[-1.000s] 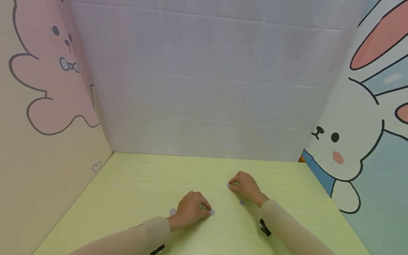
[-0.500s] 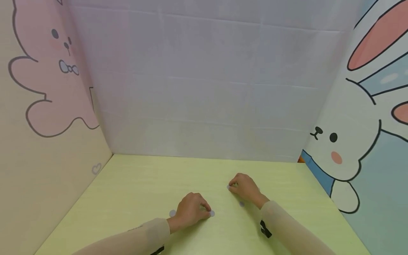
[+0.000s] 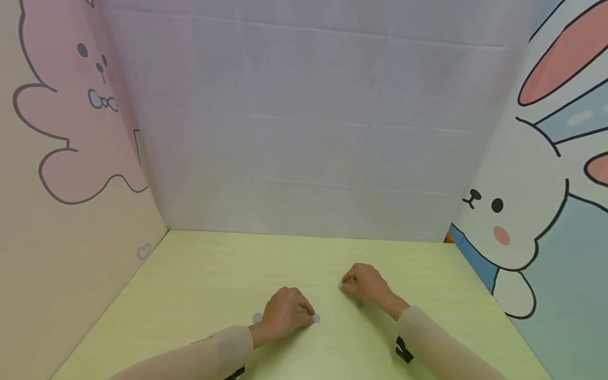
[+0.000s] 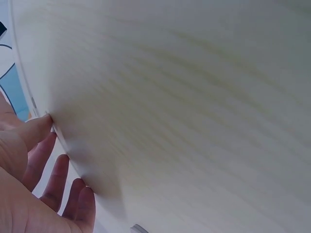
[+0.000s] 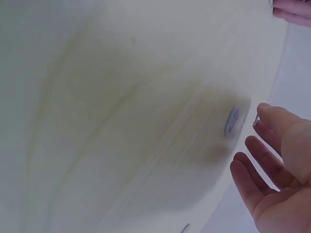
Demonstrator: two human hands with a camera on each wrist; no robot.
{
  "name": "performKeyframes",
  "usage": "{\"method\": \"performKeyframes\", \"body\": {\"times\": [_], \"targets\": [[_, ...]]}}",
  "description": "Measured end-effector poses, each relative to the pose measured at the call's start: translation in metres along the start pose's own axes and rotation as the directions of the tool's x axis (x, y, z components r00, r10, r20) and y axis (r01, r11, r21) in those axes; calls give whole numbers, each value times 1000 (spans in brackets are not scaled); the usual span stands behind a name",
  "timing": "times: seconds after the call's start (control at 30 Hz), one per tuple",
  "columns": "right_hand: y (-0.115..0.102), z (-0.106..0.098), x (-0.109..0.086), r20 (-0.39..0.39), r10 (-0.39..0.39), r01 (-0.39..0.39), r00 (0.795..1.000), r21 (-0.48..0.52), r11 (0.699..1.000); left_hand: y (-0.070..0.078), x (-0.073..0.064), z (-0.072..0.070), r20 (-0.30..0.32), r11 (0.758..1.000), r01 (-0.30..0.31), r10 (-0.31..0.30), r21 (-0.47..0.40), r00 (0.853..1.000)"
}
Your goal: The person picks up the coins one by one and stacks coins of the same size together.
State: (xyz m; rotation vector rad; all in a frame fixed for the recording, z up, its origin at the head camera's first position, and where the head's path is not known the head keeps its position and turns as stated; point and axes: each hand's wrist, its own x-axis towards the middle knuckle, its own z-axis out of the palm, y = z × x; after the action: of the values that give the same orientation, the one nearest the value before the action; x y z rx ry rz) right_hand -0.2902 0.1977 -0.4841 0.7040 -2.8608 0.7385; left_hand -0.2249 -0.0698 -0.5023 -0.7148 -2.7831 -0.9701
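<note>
Near the middle of the table, my left hand [image 3: 284, 311] holds a small round grey disc [image 3: 316, 318] between thumb and index finger, its fingertips touching the tabletop in the left wrist view. My right hand [image 3: 368, 284], farther right and deeper on the table, pinches another grey disc [image 3: 340, 285]. In the right wrist view this disc [image 5: 256, 120] shows edge-on between the fingertips, a little above the surface. A shiny disc [image 5: 232, 120] lies flat beside those fingers; from the head it is the shaded disc [image 3: 359, 304] below the right hand. One more disc [image 3: 257, 317] lies left of the left hand.
The pale yellow-green table [image 3: 214, 269] meets a plain whitish back wall [image 3: 304, 132]. Side walls stand close on both sides, with a pink bear print [image 3: 90, 132] at left and a rabbit print [image 3: 513, 227] at right.
My right hand has lifted slightly and shifted toward me, carrying its disc off the table; the sleeve moved a little right. The left hand stays in place.
</note>
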Motion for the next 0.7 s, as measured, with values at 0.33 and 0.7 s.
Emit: {"method": "performKeyframes", "body": {"times": [0.33, 0.7], "targets": [[-11, 0, -13, 32, -105, 105, 994, 6, 994, 4, 0, -5, 16, 1000, 15, -15, 6, 1000], [-26, 0, -23, 49, -146, 144, 988, 41, 989, 8, 0, -10, 41, 1000, 29, -30, 5, 999]]}}
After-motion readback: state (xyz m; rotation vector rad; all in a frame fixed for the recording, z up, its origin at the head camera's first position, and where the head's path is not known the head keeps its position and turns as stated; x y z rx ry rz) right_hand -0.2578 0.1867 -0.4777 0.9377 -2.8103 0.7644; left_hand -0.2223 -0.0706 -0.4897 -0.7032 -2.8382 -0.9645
